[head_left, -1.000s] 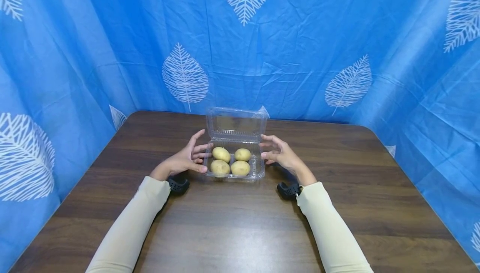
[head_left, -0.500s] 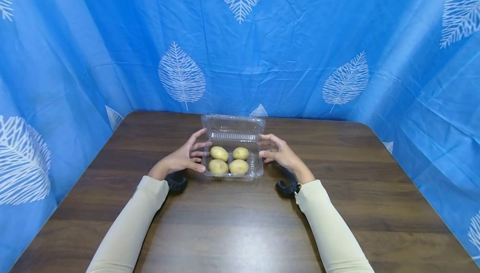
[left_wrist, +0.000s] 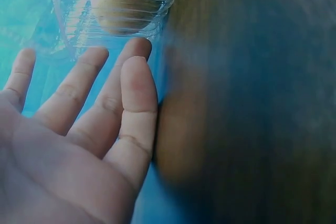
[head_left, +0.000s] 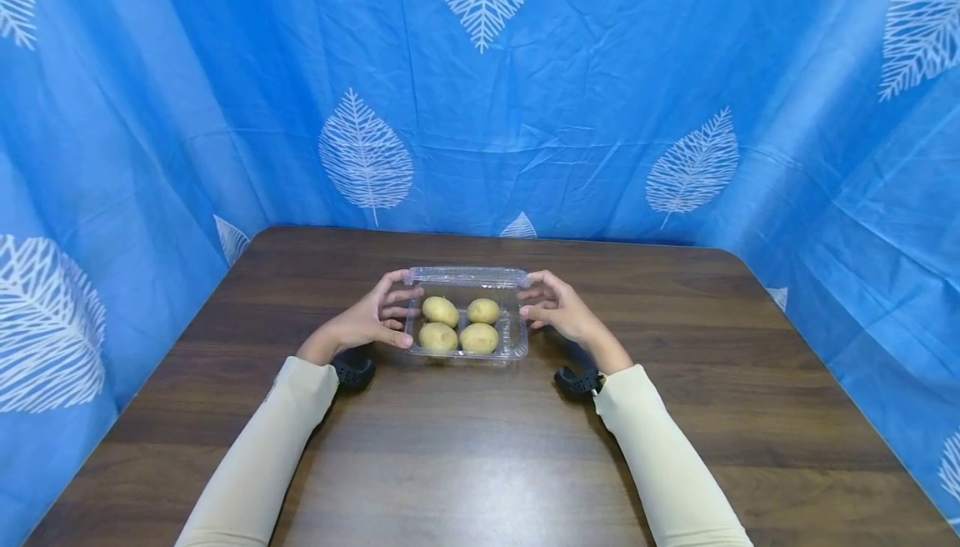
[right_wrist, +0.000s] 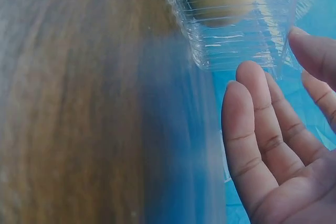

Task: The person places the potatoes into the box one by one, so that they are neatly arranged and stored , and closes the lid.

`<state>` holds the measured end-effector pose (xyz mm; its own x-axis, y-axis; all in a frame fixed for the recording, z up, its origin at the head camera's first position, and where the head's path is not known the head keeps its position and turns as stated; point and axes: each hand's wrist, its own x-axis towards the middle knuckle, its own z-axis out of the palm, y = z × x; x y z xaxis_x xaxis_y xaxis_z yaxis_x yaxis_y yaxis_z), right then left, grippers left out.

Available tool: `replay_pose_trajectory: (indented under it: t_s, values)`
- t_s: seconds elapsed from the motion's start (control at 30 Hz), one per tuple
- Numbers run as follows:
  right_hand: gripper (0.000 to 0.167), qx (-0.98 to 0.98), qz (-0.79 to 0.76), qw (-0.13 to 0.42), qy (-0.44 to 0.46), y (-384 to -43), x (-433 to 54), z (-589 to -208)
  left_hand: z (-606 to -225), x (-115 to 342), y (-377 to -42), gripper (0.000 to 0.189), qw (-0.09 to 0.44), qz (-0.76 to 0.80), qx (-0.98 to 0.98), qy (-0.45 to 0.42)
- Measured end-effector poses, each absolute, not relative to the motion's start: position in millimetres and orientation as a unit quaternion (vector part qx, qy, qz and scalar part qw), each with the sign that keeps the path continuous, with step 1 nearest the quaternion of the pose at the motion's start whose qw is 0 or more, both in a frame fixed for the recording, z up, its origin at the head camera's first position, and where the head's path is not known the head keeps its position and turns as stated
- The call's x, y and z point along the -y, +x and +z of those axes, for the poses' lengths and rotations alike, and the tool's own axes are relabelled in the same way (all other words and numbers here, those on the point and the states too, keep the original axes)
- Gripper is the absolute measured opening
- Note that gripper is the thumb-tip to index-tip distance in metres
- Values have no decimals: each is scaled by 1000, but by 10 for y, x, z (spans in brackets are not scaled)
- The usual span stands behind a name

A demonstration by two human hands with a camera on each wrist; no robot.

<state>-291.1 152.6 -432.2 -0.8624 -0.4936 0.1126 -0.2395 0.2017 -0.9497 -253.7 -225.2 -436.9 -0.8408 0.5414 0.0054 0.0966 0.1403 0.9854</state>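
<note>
A clear plastic clamshell box (head_left: 512,335) stands on the table and holds several yellow potatoes (head_left: 439,310) in two rows. Its hinged lid (head_left: 467,277) leans forward and appears nearly edge-on. At the box's left side, my left hand (head_left: 363,319) has its fingers spread, the index finger at the lid's left end and the thumb by the front corner. My right hand (head_left: 566,313) mirrors it, index finger at the lid's right end. Both wrist views show fairly straight fingers close beside the ribbed walls, with one potato (left_wrist: 126,3) visible through the left wall.
The dark wooden table (head_left: 480,447) reaches back to a blue curtain (head_left: 585,113) with white leaf prints. Black wrist straps (head_left: 354,370) sit by both pale sleeves (head_left: 258,455).
The lid has swung from upright down and forward toward me, now showing as a thin strip. Both index fingers stay by its ends, and the box and potatoes remain in place.
</note>
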Motion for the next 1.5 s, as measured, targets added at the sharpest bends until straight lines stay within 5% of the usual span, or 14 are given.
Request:
replay_pose_trajectory:
  t_s: [0.4, 1.07, 1.5]
  values:
    - [22, -776, -574, 96, -243, -2894, -1538, -4343, -4371, 2250, -2524, 105, 184, 597, -754, 201]
    - [29, -768, -580, 120, -245, -2875, -1578, -4362, -4338, 2269, -2508, 66, 188, 593, -755, 208]
    - [38, -771, -573, 135, -244, -2827, -1600, -4315, -4310, 2254, -2479, 74, 180, 576, -774, 192]
